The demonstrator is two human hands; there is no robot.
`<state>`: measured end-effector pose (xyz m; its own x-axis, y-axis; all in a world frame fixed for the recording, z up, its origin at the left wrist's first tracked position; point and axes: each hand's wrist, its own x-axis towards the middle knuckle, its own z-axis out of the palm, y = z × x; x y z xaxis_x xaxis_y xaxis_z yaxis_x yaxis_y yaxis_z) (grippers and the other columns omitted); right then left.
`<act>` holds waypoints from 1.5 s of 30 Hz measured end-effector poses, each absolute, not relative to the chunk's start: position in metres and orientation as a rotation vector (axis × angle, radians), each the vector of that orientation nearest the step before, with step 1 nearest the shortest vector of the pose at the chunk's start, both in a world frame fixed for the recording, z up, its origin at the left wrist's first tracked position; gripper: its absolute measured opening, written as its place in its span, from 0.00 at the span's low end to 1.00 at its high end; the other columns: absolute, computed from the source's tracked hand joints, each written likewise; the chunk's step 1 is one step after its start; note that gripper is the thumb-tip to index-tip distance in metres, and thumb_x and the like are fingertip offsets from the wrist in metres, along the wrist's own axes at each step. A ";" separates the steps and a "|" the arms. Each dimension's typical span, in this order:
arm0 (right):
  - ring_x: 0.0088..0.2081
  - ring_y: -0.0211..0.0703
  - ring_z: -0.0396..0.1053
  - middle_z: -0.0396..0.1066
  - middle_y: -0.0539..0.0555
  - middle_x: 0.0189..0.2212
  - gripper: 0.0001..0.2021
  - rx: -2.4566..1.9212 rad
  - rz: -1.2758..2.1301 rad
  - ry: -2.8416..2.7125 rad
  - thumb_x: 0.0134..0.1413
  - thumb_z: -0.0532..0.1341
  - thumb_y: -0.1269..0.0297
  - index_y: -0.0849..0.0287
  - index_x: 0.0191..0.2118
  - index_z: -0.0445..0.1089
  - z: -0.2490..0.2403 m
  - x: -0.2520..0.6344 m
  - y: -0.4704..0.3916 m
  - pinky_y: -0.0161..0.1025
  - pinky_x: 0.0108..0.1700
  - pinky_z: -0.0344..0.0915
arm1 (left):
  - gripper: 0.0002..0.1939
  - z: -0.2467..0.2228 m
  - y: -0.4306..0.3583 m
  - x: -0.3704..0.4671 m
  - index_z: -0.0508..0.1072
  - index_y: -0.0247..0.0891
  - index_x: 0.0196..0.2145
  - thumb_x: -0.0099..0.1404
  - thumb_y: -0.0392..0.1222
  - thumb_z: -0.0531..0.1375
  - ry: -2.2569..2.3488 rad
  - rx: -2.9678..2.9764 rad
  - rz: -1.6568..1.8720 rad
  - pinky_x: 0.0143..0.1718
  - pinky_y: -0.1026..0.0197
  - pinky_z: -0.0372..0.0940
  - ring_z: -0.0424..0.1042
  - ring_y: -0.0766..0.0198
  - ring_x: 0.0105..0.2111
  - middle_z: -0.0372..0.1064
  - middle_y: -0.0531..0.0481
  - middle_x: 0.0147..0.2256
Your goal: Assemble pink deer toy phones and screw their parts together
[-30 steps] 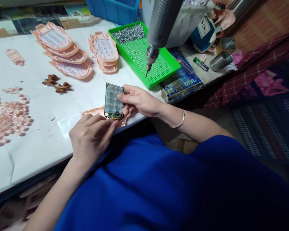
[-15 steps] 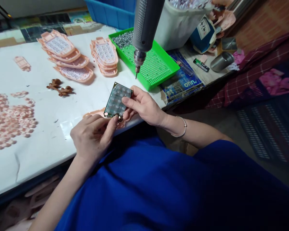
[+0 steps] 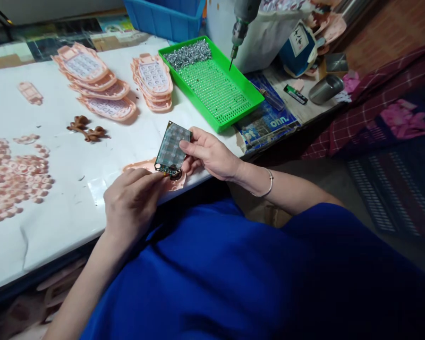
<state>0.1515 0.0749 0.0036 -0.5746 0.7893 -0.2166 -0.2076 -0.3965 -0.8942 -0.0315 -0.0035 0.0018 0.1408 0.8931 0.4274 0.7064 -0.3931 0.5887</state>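
My right hand (image 3: 212,153) grips a green circuit board (image 3: 173,145) by its right edge, thumb on the clear keypad sheet that covers its face. The board is held tilted above the table's front edge. At its lower end hangs a small dark round part (image 3: 176,175). Closed in a pinch, my left hand (image 3: 132,196) has its fingertips beside that round part and the board's lower corner; what lies between them is too small to make out. Under both hands, a pink plastic shell (image 3: 177,184) lies on the table, partly hidden.
Stacked pink keypad shells (image 3: 109,106) stand behind, near brown plastic pieces (image 3: 87,128) and a heap of small pink buttons (image 3: 21,177). A green tray (image 3: 230,111) holds screws (image 3: 189,54). An electric screwdriver (image 3: 239,33) hangs above the tray. A blue bin (image 3: 166,21) stands at the back.
The hanging screwdriver has swung up and to the right, away from the hands. My left fingertips have shifted slightly left, off the round part, which shows more now. The board has turned slightly.
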 end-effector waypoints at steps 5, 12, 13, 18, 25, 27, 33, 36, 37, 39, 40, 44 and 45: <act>0.17 0.29 0.68 0.68 0.41 0.18 0.18 -0.863 1.980 -1.339 0.61 0.64 0.53 0.57 0.36 0.55 0.006 0.155 0.077 0.23 0.20 0.66 | 0.09 0.002 -0.004 -0.031 0.76 0.44 0.26 0.64 0.42 0.65 1.591 2.179 1.120 0.23 0.60 0.64 0.67 0.65 0.22 0.74 0.55 0.22; 0.18 0.30 0.67 0.69 0.43 0.17 0.18 -0.878 1.940 -1.522 0.62 0.62 0.50 0.57 0.35 0.54 0.008 0.161 0.085 0.23 0.21 0.62 | 0.10 0.002 -0.001 -0.029 0.73 0.44 0.26 0.65 0.44 0.64 1.624 2.235 1.093 0.24 0.60 0.64 0.67 0.66 0.22 0.74 0.54 0.23; 0.18 0.30 0.67 0.69 0.43 0.17 0.18 -0.871 1.941 -1.532 0.63 0.61 0.51 0.57 0.36 0.54 0.007 0.162 0.086 0.23 0.21 0.63 | 0.10 0.002 -0.001 -0.031 0.74 0.44 0.26 0.65 0.44 0.63 1.598 2.286 1.063 0.25 0.60 0.64 0.67 0.65 0.22 0.74 0.54 0.24; 0.18 0.30 0.68 0.69 0.43 0.18 0.12 -0.858 1.950 -1.557 0.66 0.58 0.58 0.57 0.37 0.54 0.003 0.162 0.088 0.23 0.23 0.64 | 0.05 -0.003 0.000 -0.037 0.75 0.43 0.32 0.68 0.38 0.60 1.472 2.638 1.016 0.27 0.59 0.63 0.67 0.63 0.24 0.72 0.53 0.24; 0.19 0.29 0.68 0.69 0.43 0.19 0.07 -0.813 1.950 -1.565 0.68 0.54 0.66 0.58 0.39 0.53 -0.001 0.162 0.089 0.23 0.23 0.64 | 0.07 -0.005 -0.002 -0.041 0.72 0.40 0.39 0.65 0.29 0.60 1.242 2.852 1.042 0.27 0.59 0.62 0.66 0.60 0.26 0.71 0.51 0.27; 0.19 0.29 0.68 0.69 0.43 0.19 0.07 -0.808 1.950 -1.575 0.68 0.54 0.66 0.59 0.39 0.53 -0.001 0.162 0.089 0.22 0.23 0.64 | 0.06 -0.003 -0.002 -0.041 0.72 0.39 0.37 0.65 0.29 0.61 1.243 2.810 1.032 0.27 0.58 0.63 0.66 0.60 0.26 0.71 0.51 0.27; 0.19 0.29 0.68 0.68 0.43 0.18 0.07 -0.755 1.948 -1.563 0.67 0.56 0.67 0.59 0.38 0.54 -0.001 0.163 0.088 0.22 0.22 0.64 | 0.03 0.000 -0.002 -0.038 0.73 0.39 0.34 0.65 0.34 0.63 1.324 2.593 1.070 0.27 0.59 0.64 0.69 0.61 0.27 0.72 0.52 0.26; 0.18 0.28 0.68 0.69 0.42 0.19 0.10 -0.719 1.953 -1.535 0.65 0.59 0.64 0.60 0.38 0.55 -0.002 0.164 0.088 0.22 0.22 0.64 | 0.02 -0.001 -0.002 -0.038 0.74 0.40 0.34 0.65 0.35 0.63 1.349 2.478 1.096 0.29 0.59 0.66 0.71 0.62 0.29 0.73 0.52 0.27; 0.18 0.28 0.68 0.69 0.42 0.19 0.11 -0.709 1.954 -1.526 0.64 0.60 0.63 0.60 0.38 0.55 -0.003 0.164 0.089 0.22 0.21 0.64 | 0.02 -0.002 -0.002 -0.038 0.74 0.40 0.34 0.65 0.35 0.63 1.360 2.443 1.102 0.29 0.60 0.66 0.71 0.62 0.29 0.73 0.52 0.27; 0.18 0.28 0.68 0.69 0.42 0.19 0.13 -0.693 1.957 -1.516 0.62 0.62 0.61 0.60 0.38 0.55 -0.003 0.164 0.089 0.22 0.20 0.64 | 0.02 -0.002 -0.002 -0.038 0.75 0.39 0.33 0.65 0.35 0.64 1.375 2.398 1.100 0.29 0.61 0.66 0.70 0.63 0.28 0.73 0.53 0.27; 0.18 0.28 0.68 0.69 0.41 0.19 0.13 -0.688 1.959 -1.514 0.62 0.62 0.61 0.60 0.38 0.55 -0.003 0.164 0.089 0.22 0.20 0.64 | 0.02 -0.002 -0.002 -0.038 0.75 0.39 0.33 0.65 0.36 0.64 1.382 2.385 1.096 0.29 0.61 0.65 0.70 0.64 0.28 0.73 0.53 0.27; 0.19 0.28 0.68 0.68 0.41 0.20 0.13 -0.664 1.963 -1.511 0.62 0.62 0.61 0.59 0.38 0.55 -0.004 0.165 0.088 0.22 0.21 0.64 | 0.04 0.002 -0.001 -0.039 0.75 0.39 0.31 0.65 0.38 0.65 1.416 2.375 1.066 0.26 0.64 0.62 0.67 0.67 0.25 0.71 0.55 0.26; 0.19 0.28 0.68 0.68 0.41 0.21 0.13 -0.656 1.964 -1.513 0.62 0.62 0.62 0.59 0.38 0.54 -0.005 0.165 0.088 0.22 0.21 0.64 | 0.05 0.003 -0.001 -0.039 0.75 0.39 0.31 0.65 0.38 0.65 1.428 2.377 1.053 0.26 0.64 0.62 0.67 0.67 0.25 0.71 0.55 0.25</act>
<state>0.1648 0.0883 -0.0046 -0.7177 0.6953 -0.0383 -0.1401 -0.1980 -0.9701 -0.0390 -0.0012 0.0027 0.2898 0.8278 0.4803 0.7040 -0.5244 0.4790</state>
